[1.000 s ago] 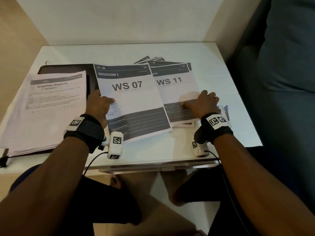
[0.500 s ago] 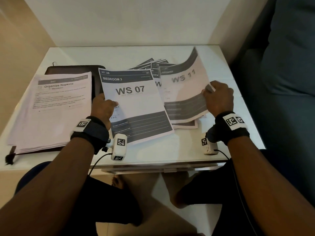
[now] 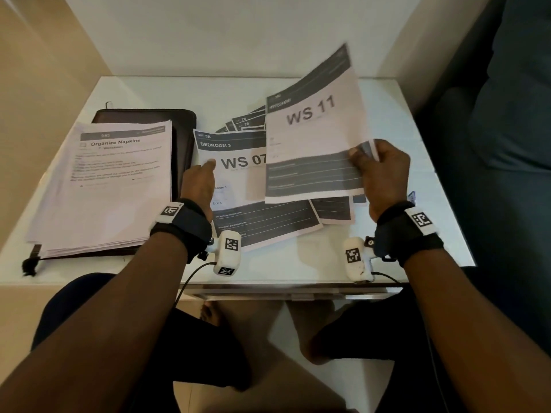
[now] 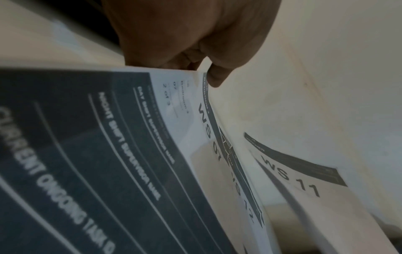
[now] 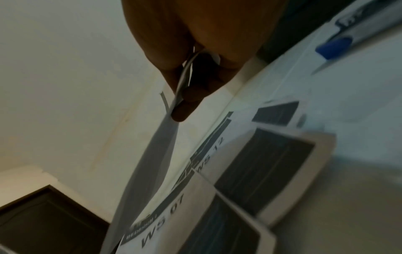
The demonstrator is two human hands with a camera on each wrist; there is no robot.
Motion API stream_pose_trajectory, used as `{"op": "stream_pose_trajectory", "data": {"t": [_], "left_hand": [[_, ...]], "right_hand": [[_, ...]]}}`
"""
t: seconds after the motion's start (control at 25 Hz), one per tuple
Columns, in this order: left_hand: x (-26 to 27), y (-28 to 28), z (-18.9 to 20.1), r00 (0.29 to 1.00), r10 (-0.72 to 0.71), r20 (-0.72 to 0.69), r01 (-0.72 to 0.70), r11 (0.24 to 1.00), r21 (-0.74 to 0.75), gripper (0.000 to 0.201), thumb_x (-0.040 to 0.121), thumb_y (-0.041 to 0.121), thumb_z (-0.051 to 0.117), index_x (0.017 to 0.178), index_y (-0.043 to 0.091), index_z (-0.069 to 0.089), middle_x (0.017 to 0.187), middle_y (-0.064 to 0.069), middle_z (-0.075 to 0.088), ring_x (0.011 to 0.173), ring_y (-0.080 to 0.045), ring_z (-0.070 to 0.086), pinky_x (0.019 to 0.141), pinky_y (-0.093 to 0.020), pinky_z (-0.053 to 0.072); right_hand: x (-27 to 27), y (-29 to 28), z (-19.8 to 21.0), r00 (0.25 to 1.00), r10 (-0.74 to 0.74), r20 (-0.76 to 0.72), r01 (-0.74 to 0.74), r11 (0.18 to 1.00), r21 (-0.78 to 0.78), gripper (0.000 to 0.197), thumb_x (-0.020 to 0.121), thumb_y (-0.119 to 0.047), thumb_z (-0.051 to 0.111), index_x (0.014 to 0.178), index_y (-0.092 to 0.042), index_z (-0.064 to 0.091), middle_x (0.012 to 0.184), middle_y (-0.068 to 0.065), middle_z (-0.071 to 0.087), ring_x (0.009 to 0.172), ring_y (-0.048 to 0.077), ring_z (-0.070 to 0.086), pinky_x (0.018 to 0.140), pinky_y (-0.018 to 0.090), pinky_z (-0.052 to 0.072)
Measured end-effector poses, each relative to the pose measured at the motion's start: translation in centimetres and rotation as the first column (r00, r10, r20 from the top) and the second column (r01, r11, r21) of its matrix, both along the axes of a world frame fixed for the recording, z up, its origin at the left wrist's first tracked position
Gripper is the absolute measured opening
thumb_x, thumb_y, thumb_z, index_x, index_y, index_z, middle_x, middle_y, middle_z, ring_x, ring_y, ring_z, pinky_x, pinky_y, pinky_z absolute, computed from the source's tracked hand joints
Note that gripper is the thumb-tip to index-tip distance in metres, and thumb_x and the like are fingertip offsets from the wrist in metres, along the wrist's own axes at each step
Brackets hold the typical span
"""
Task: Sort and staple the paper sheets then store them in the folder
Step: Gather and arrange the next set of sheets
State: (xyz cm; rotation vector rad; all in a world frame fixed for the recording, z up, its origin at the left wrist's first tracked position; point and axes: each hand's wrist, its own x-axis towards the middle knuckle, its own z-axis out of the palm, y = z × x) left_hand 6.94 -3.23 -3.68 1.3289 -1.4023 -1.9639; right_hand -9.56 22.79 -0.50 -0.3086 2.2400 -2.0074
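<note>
My right hand (image 3: 362,153) pinches the right edge of the WS 11 sheet (image 3: 313,144) and holds it raised above the table, overlapping the WS 07 sheet (image 3: 238,162). In the right wrist view the thumb and fingers of that hand (image 5: 182,96) clamp the thin paper edge. My left hand (image 3: 205,171) holds the left edge of the WS 07 sheet, thumb on top (image 4: 215,79). More sheets (image 3: 247,120) lie fanned out beneath. A dark folder (image 3: 143,116) lies at the back left under a paper stack.
A thick stack headed "Organize Napkins" (image 3: 119,180) covers most of the folder on the white table (image 3: 298,263). A blue object (image 5: 335,45), perhaps the stapler, sits at the table's right edge. Walls close in behind; a dark sofa stands right.
My right hand has picked the WS 11 sheet up off the pile and carried it higher and leftward over WS 07. My left thumb has slid further up the WS 07 sheet.
</note>
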Motion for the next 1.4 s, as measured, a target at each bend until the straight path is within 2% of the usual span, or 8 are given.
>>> {"op": "stream_pose_trajectory", "data": {"t": [0.2, 0.4, 0.56, 0.72, 0.92, 1.12, 1.2, 1.4], "left_hand": [[0.2, -0.9, -0.7, 0.999, -0.027, -0.028, 0.028, 0.999, 0.038, 0.044, 0.090, 0.051, 0.066, 0.120, 0.020, 0.071, 0.115, -0.002, 0.077, 0.110, -0.029, 0.073, 0.100, -0.049, 0.055], [0.7, -0.4, -0.9, 0.992, -0.108, 0.058, 0.116, 0.979, -0.166, 0.036, 0.091, -0.007, 0.064, 0.126, -0.003, 0.063, 0.120, -0.013, 0.071, 0.103, -0.032, 0.069, 0.096, -0.044, 0.058], [1.1, -1.4, -1.1, 0.983, -0.141, 0.118, 0.165, 0.960, -0.225, 0.042, 0.093, -0.009, 0.060, 0.133, 0.004, 0.058, 0.128, -0.013, 0.066, 0.109, -0.039, 0.066, 0.098, -0.047, 0.056], [1.6, -2.2, -1.1, 0.983, -0.131, 0.130, 0.162, 0.951, -0.264, 0.045, 0.093, -0.004, 0.060, 0.136, 0.010, 0.059, 0.133, -0.013, 0.065, 0.111, -0.040, 0.064, 0.102, -0.054, 0.053], [2.3, -2.4, -0.6, 0.982, -0.131, 0.137, 0.166, 0.942, -0.292, 0.042, 0.097, 0.001, 0.058, 0.139, 0.009, 0.057, 0.134, -0.013, 0.064, 0.111, -0.040, 0.064, 0.101, -0.052, 0.054], [2.2, -2.3, -0.6, 0.983, -0.131, 0.126, 0.162, 0.944, -0.287, 0.042, 0.098, 0.000, 0.057, 0.139, 0.010, 0.056, 0.136, -0.013, 0.062, 0.111, -0.038, 0.063, 0.100, -0.051, 0.054], [2.1, -2.3, -0.8, 0.984, -0.131, 0.124, 0.161, 0.945, -0.284, 0.042, 0.098, 0.002, 0.058, 0.139, 0.011, 0.056, 0.138, -0.012, 0.062, 0.111, -0.038, 0.063, 0.100, -0.051, 0.054], [1.8, -2.0, -0.9, 0.984, -0.130, 0.125, 0.157, 0.958, -0.241, 0.041, 0.097, 0.002, 0.059, 0.135, 0.018, 0.057, 0.133, -0.008, 0.063, 0.110, -0.037, 0.064, 0.100, -0.051, 0.055]], "right_hand": [[3.7, -3.0, -2.6, 0.983, 0.165, 0.081, -0.167, 0.986, 0.019, 0.012, 0.091, -0.020, 0.074, 0.100, -0.013, 0.073, 0.092, 0.001, 0.076, 0.083, 0.014, 0.071, 0.077, 0.036, 0.062], [5.4, -4.6, -3.6, 0.969, 0.238, 0.060, -0.246, 0.935, 0.256, 0.031, 0.097, -0.041, 0.065, 0.110, -0.014, 0.071, 0.104, 0.000, 0.073, 0.095, 0.017, 0.069, 0.091, 0.041, 0.058], [1.7, -2.3, -3.1, 0.989, 0.079, -0.127, 0.047, 0.642, 0.765, 0.067, 0.090, -0.065, 0.057, 0.130, -0.011, 0.055, 0.130, 0.011, 0.051, 0.125, 0.031, 0.047, 0.094, 0.050, 0.047], [0.6, -1.0, -3.4, 0.996, 0.022, 0.082, -0.082, 0.485, 0.871, 0.102, 0.071, -0.075, 0.073, 0.140, -0.010, 0.037, 0.146, 0.015, 0.031, 0.141, 0.036, 0.028, 0.100, 0.058, 0.041], [-1.3, -0.3, -3.3, 0.985, -0.011, 0.172, -0.140, 0.531, 0.836, 0.106, 0.068, -0.060, 0.086, 0.142, -0.005, 0.034, 0.145, 0.021, 0.041, 0.137, 0.040, 0.040, 0.108, 0.051, 0.041], [-1.7, 0.7, -2.8, 0.999, -0.031, 0.039, -0.004, 0.726, 0.687, 0.060, 0.084, -0.032, 0.078, 0.131, -0.009, 0.050, 0.130, 0.017, 0.060, 0.120, 0.037, 0.057, 0.097, 0.047, 0.051], [-2.2, 1.4, -2.1, 0.996, -0.007, -0.084, 0.059, 0.772, 0.633, 0.031, 0.090, -0.032, 0.068, 0.111, -0.010, 0.064, 0.112, 0.014, 0.067, 0.108, 0.036, 0.060, 0.088, 0.043, 0.052], [-3.8, 3.2, -0.1, 0.964, -0.184, -0.191, 0.239, 0.916, 0.323, 0.018, 0.093, -0.031, 0.062, 0.099, -0.017, 0.071, 0.100, 0.004, 0.071, 0.095, 0.025, 0.067, 0.087, 0.045, 0.059]]}}
